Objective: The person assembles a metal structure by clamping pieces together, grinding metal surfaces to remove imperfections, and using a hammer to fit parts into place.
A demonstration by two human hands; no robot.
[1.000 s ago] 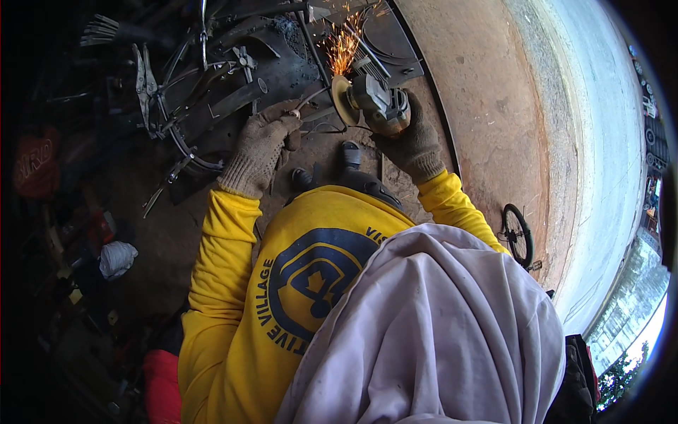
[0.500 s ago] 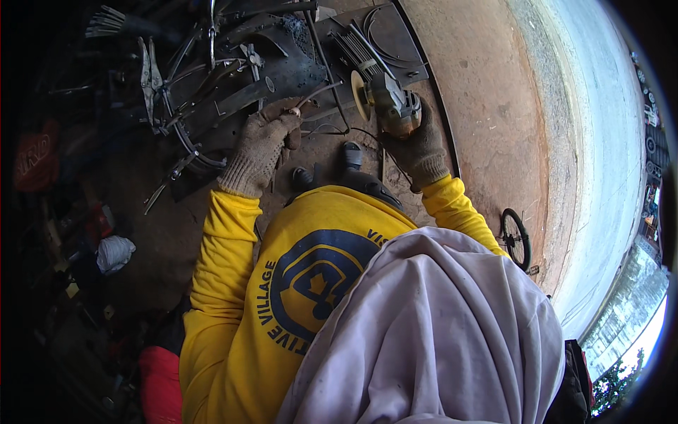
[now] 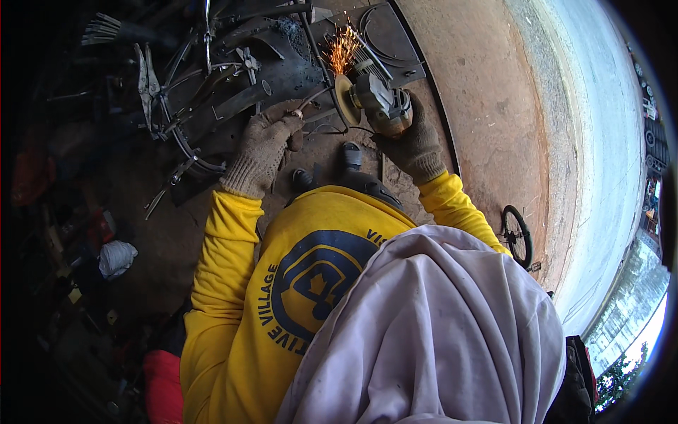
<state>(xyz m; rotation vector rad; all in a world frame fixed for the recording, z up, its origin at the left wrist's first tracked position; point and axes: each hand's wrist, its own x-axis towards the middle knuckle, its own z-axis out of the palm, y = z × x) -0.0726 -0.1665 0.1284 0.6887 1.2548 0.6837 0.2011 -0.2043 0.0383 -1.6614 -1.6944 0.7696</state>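
My right hand [image 3: 418, 145], in a knit work glove, is wrapped round an angle grinder [image 3: 380, 102]. Its yellowish disc [image 3: 346, 100] touches the end of a thin bent metal rod [image 3: 314, 97]. Orange sparks [image 3: 342, 51] spray from the disc toward the far side. In a matching glove, my left hand [image 3: 263, 150] is closed on the near end of that rod, to the left of the grinder. Below the hands, feet in dark sandals [image 3: 352, 154] stand on the ground.
A dark metal worktable [image 3: 296, 60] lies beyond my hands, with a bundle of rods [image 3: 371, 53] on it. Locking pliers [image 3: 146, 81] and a curved metal frame [image 3: 176, 131] are at left. A bicycle wheel [image 3: 517, 237] stands at right, and a white cloth bundle [image 3: 116, 258] lies at lower left.
My right hand has moved the grinder left, bringing its disc against the rod. Sparks now fly where there were none. My left hand has barely moved.
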